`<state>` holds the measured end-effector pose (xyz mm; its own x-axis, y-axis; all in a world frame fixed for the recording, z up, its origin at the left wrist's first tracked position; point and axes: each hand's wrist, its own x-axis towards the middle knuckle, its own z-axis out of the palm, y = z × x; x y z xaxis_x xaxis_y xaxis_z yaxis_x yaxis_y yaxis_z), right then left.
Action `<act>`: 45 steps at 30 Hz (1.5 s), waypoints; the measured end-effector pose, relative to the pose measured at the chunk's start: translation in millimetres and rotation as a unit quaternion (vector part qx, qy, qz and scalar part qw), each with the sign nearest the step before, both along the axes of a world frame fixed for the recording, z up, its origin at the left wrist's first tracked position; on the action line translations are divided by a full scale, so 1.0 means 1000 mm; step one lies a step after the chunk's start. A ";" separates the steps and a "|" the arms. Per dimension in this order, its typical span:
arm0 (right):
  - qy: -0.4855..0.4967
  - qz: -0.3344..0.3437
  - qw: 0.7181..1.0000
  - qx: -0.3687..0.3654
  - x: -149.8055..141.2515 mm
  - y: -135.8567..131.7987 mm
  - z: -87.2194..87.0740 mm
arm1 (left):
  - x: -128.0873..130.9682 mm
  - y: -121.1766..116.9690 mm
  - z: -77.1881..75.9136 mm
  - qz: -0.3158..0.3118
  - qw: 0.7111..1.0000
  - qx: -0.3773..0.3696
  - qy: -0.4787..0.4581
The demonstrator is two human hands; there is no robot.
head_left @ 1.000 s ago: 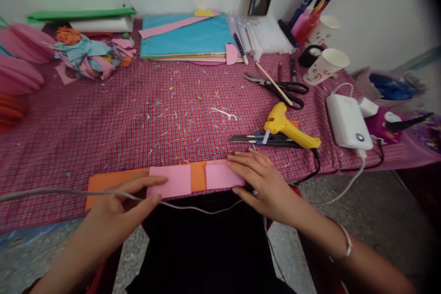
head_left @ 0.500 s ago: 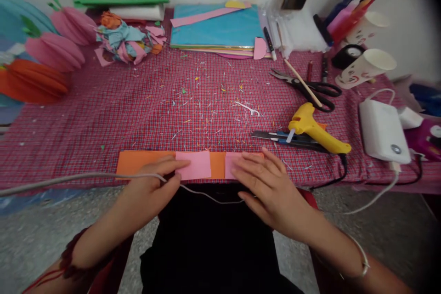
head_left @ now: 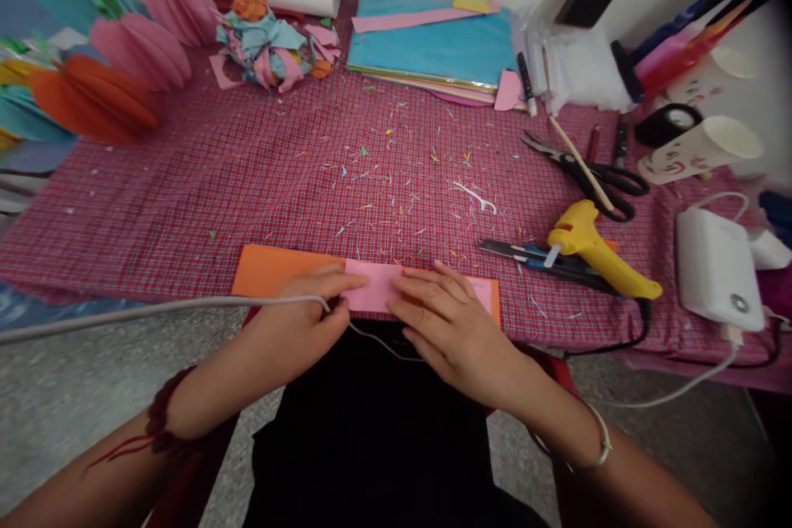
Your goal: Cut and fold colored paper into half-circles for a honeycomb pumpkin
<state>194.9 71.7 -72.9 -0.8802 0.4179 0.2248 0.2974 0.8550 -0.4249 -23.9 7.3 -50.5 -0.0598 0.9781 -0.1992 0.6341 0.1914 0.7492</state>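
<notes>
An orange paper strip (head_left: 272, 274) lies along the near edge of the red checked tablecloth (head_left: 247, 173). Pink paper pieces (head_left: 371, 287) lie on it. My left hand (head_left: 303, 322) pinches the near edge of the left pink piece with fingers together. My right hand (head_left: 445, 322) lies flat with fingers spread, pressing on the pink paper at the strip's right end. A thin grey cable (head_left: 154, 309) runs across my left hand.
A yellow glue gun (head_left: 597, 247) and a utility knife (head_left: 525, 252) lie right of my hands, scissors (head_left: 587, 169) behind them. A white power adapter (head_left: 718, 268), paper cups (head_left: 699, 148), blue paper sheets (head_left: 433, 49), paper scraps (head_left: 272, 49) and pink and orange paper fans (head_left: 124, 74) surround the cloth.
The view has shifted left and up. My hands have moved closer together, so the two pink pieces now meet and the orange gap between them is covered.
</notes>
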 end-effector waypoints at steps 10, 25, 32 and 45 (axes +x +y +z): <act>-0.006 0.001 1.000 0.011 -0.002 -0.001 -0.012 | -0.014 -0.016 -0.001 0.017 0.998 0.050 0.016; -0.014 -0.005 1.000 -0.008 -0.006 -0.001 -0.009 | 0.009 -0.033 -0.011 -0.231 0.883 0.339 0.229; -0.010 -0.099 0.994 -0.040 0.035 0.009 0.011 | 0.017 -0.021 -0.040 -0.180 0.911 0.303 0.216; 0.042 -0.141 0.988 -0.037 0.066 0.002 -0.011 | 0.024 -0.015 -0.027 -0.229 0.894 0.285 0.258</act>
